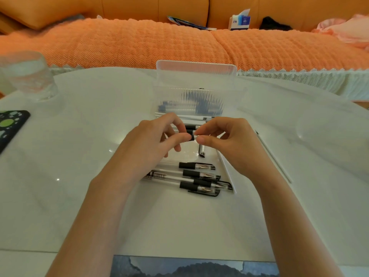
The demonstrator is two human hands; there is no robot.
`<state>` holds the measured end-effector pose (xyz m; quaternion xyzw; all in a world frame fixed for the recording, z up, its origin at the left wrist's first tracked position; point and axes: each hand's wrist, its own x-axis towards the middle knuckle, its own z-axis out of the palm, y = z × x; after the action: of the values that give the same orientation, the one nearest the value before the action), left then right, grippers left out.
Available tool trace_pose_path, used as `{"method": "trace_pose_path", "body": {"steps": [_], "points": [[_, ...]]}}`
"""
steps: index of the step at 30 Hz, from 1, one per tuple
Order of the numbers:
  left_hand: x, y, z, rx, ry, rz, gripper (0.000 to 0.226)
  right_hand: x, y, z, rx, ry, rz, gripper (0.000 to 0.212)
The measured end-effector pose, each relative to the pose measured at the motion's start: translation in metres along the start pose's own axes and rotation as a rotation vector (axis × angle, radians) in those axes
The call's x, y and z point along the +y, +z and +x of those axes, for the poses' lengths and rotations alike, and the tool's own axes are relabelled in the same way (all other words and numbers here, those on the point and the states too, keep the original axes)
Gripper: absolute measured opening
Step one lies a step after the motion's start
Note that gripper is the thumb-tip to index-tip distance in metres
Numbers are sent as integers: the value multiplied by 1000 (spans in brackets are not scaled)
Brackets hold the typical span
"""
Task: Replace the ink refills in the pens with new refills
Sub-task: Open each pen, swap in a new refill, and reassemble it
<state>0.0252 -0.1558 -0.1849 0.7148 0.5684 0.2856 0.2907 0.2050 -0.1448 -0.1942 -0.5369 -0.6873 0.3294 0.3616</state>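
Above the white table, my left hand (157, 136) grips a pen (191, 136) by its black rubber grip. My right hand (225, 138) pinches the pen's clear tip end between thumb and fingers. Most of the pen is hidden by my fingers. A loose pen cap (201, 151) lies on the table just below my hands. Several capped pens (197, 176) with clear barrels and black grips lie in a row nearer to me. Behind my hands stands an open clear plastic box (189, 100) holding refills, and white refills (191, 117) lie in front of it.
A clear glass (30, 76) stands at the far left of the table (79, 156). A dark phone case with green dots (10, 124) lies at the left edge. A thin white stick (273, 156) lies to the right. An orange sofa (139, 43) runs behind the table.
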Motion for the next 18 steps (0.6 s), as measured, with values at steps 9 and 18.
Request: {"method": "trace_pose_path", "body": {"steps": [9,18], "points": [[-3,-2,0,2,-5,24,4,0,-1,1,3,8,3,7],[-2,-5,0,41,-21,37,16,-1,0,2,8,8,29,7]]}}
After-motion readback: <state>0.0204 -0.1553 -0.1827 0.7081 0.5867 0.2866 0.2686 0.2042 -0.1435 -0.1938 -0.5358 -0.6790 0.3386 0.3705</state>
